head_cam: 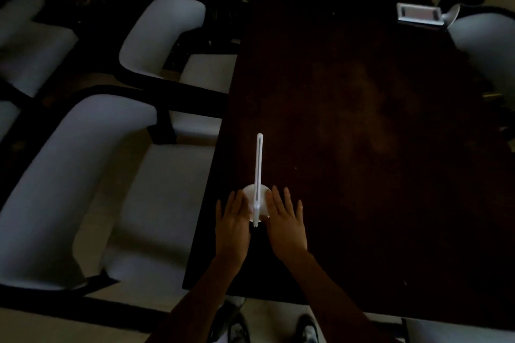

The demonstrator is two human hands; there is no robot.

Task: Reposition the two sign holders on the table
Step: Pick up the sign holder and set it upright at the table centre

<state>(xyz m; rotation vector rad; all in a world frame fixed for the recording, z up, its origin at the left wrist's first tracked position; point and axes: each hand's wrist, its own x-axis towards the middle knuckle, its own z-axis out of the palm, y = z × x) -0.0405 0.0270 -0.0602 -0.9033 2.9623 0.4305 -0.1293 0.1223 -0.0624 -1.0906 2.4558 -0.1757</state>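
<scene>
Dark wooden table (pixel 362 120): flat, open hands (pixel 262 220) flank white round-based sign holder (pixel 257 189).

Head view — steeply down, table (pixel 362 133) close

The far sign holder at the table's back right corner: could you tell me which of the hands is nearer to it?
Right. The right hand lies nearer the far sign holder; the left hand sits beyond the near sign holder.
</scene>
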